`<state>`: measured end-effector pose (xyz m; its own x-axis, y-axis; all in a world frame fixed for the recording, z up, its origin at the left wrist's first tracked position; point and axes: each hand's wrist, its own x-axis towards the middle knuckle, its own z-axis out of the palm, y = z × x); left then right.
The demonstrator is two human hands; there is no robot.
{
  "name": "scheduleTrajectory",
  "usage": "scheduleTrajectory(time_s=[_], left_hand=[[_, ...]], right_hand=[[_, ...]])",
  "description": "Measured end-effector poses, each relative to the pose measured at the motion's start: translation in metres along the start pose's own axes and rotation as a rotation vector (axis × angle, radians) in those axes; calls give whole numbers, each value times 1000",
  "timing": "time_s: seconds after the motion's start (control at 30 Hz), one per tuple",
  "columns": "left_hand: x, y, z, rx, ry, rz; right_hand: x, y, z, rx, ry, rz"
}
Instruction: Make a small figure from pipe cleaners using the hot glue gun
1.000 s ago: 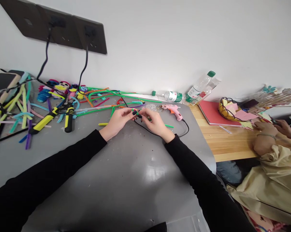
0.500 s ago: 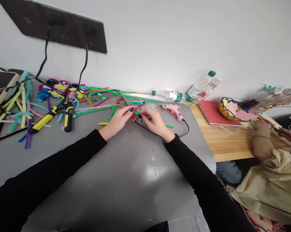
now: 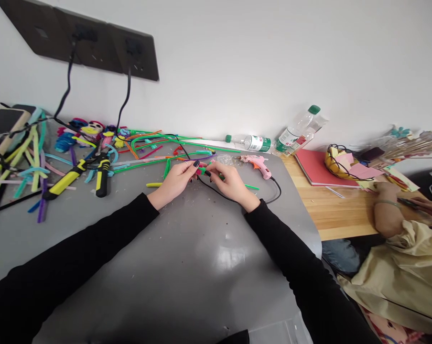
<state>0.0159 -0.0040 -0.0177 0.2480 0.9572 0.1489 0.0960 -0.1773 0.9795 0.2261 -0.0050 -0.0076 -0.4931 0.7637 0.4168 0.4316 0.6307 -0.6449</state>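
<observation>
**Item: pipe-cleaner piece, being worked**

Green-and-pink pipe-cleaner piece (image 3: 202, 169): held just above grey table (image 3: 201, 267), near pink glue gun (image 3: 256, 164). Left hand (image 3: 176, 181) and right hand (image 3: 230, 184) pinch it with fingertips close together. Step judged: winding. Further winding calls for a steady two-handed pinch.

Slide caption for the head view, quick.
Left hand and right hand pinch a green-and-pink pipe-cleaner piece over the grey table, pink glue gun nearby.
</observation>
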Motion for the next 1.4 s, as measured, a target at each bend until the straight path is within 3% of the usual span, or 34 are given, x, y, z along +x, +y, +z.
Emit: scheduleTrajectory(time_s=[0.23, 0.53, 1.4], left_hand=[[1, -8, 1, -69, 84, -45], [1, -10, 2, -92, -40, -23], [5, -9, -1, -200, 25, -53]], right_hand=[[0, -1, 1, 8, 18, -32], [0, 2, 2, -4, 29, -25], [0, 4, 1, -5, 43, 3]])
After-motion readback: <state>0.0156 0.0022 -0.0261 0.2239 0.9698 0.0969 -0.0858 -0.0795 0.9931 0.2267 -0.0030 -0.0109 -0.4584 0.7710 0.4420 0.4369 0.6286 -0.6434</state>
